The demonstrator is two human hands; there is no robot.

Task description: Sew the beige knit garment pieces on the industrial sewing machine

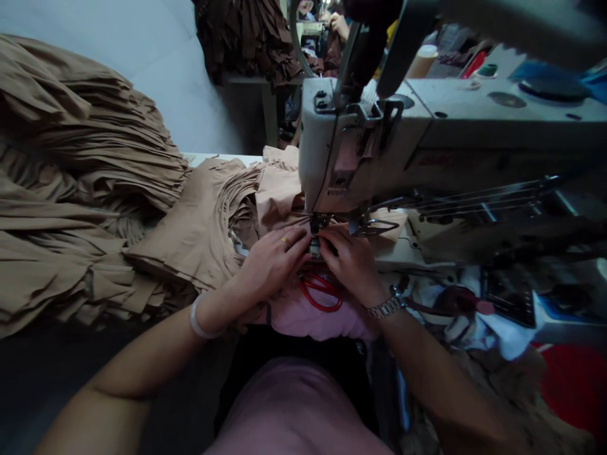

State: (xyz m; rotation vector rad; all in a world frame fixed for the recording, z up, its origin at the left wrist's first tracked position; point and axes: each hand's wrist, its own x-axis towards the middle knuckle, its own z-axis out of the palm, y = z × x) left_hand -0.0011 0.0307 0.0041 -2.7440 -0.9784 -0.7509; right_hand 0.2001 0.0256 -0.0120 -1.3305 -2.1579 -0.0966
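Pink top (294,411) | hands (272,262) pressing soft tan fabric (284,196) | metal sewing machine (360,145)

"Where are our hands?"

"Just ahead of our pink-shirted chest (294,411): the ringed left hand (272,262) and the right hand (348,262), palms down, fingers curled, nearly meeting."

"Our arms?"

"The left forearm (156,354), with a pale smooth bangle (202,319), and the right forearm (439,373), with a silver link watch (385,308), angle inward."

Tan fabric (192,230) w/ red loop (321,292)
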